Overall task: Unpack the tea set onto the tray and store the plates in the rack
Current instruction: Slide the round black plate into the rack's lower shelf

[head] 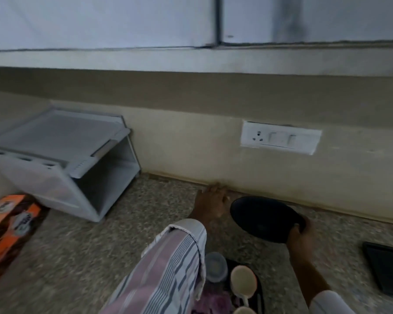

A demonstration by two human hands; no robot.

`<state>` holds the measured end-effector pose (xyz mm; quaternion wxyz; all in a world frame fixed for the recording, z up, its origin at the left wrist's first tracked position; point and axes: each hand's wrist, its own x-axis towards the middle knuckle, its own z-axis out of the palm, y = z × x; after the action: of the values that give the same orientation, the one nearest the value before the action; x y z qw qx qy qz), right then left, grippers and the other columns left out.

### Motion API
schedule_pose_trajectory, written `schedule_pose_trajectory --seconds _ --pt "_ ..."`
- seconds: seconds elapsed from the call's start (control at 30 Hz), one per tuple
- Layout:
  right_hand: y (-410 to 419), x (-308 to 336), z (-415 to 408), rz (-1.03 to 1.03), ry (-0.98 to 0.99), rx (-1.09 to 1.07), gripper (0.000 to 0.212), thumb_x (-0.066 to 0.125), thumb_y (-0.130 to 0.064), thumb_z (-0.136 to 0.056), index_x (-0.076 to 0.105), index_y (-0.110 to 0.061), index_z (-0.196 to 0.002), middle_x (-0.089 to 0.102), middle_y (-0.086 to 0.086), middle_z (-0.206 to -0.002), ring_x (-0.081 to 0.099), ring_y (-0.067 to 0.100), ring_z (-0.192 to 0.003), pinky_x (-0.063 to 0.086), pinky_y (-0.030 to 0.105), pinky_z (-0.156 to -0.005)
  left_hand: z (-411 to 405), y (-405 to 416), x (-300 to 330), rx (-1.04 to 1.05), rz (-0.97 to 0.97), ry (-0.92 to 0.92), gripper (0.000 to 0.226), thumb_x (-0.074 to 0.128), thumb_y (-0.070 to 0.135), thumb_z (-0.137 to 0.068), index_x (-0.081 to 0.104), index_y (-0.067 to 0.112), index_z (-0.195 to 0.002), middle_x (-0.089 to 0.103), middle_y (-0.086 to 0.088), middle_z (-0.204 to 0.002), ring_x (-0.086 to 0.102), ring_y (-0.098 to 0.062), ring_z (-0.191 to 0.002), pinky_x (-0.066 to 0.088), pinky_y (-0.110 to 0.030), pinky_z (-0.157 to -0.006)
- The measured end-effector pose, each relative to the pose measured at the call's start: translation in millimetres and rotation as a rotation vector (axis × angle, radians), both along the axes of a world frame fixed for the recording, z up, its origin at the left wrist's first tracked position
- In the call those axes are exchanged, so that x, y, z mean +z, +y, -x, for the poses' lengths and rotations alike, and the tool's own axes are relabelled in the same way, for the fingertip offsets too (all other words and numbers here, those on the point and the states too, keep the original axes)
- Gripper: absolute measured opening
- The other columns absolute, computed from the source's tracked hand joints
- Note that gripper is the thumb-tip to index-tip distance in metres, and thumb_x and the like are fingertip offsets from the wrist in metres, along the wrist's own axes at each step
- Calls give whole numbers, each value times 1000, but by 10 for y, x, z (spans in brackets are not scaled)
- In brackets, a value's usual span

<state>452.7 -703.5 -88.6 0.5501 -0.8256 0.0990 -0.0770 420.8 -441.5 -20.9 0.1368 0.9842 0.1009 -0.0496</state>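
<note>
The right hand (301,236) holds a dark plate (264,217) by its near right edge, its grip closed around the rim; the plate is tilted and lifted clear of the speckled worktop (123,234), right of centre and close to the far wall. The left hand (211,201) reaches out just left of the plate, in a striped sleeve (168,268); its fingers point toward the wall and whether its grip is open or closed I cannot tell, though nothing shows in it. At the near edge, between the two arms, stand a cream cup (243,279) and a grey lidded jar (214,266), the jar just left of the cup; the rim of a second cup (243,310) shows at the very bottom; what they rest on is too dark and blurred to name. A white rack (77,152) sits far left against the wall; near it on the left edge lies an orange box (7,232). A dark tray (388,268) lies at the right edge, well apart from the plate. A white socket panel (279,137) is on the wall above the plate.
</note>
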Motion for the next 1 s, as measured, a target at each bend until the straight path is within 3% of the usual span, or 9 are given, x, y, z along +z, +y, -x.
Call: schedule_pose_trajectory --seconds 0.1,0.23,0.33,0.5,0.6,0.77,0.9,1.0 --pt "519 95 118 20 -14 51 44 43 -18 -93 54 -17 -136 66 21 -117 66 41 -98 58 57 -84 201 534 232 -5 -8 -45 53 32 45 -102 30 31 -153 26 -2 -163 27 -27 -148 25 -52 -117" --pt "1292 308 330 -60 -31 73 40 44 -13 -99 52 -6 -137 63 21 -122 62 39 -107 51 46 -93 402 1322 559 3 -89 -64 54 31 44 -102 27 30 -154 25 -1 -163 30 -29 -146 27 -53 -115" --pt "1869 344 386 -143 -26 76 49 40 -23 -93 51 -8 -138 61 22 -128 59 42 -114 50 56 -99 538 1822 804 6 -137 -102 53 31 43 -102 28 30 -153 27 -1 -162 33 -29 -144 31 -51 -112" --pt "2662 407 440 -158 -11 159 39 41 -5 -103 50 -3 -140 60 22 -132 59 39 -117 49 43 -96 854 2485 1181 49 -222 -203 73 12 53 -89 41 22 -148 40 -10 -156 44 -33 -137 38 -51 -110" --pt "3111 417 510 -153 -11 214 37 41 -5 -103 52 -4 -138 61 22 -130 60 39 -115 49 42 -95 1008 2879 1352 111 -282 -242 58 28 44 -97 42 21 -148 41 -9 -155 42 -32 -139 37 -50 -111" --pt "3855 373 742 -182 72 262 38 42 -7 -103 51 -4 -141 63 21 -131 62 37 -117 45 33 -93 1243 3556 1327 184 -230 -71 60 20 49 -99 20 30 -156 21 -3 -165 26 -27 -149 28 -50 -118" --pt "4429 216 894 -157 109 320 42 43 -9 -104 46 -2 -145 59 24 -137 60 41 -122 45 40 -100 1198 3700 1443 179 -192 42 59 22 44 -106 5 24 -159 7 2 -167 13 -21 -153 16 -42 -122" --pt "4746 139 943 -147 162 332 47 41 -7 -105 38 -4 -151 55 21 -144 57 41 -127 42 38 -103 1270 3897 1433 114 -161 83 63 23 45 -106 -2 22 -159 1 3 -168 8 -16 -154 10 -35 -124"
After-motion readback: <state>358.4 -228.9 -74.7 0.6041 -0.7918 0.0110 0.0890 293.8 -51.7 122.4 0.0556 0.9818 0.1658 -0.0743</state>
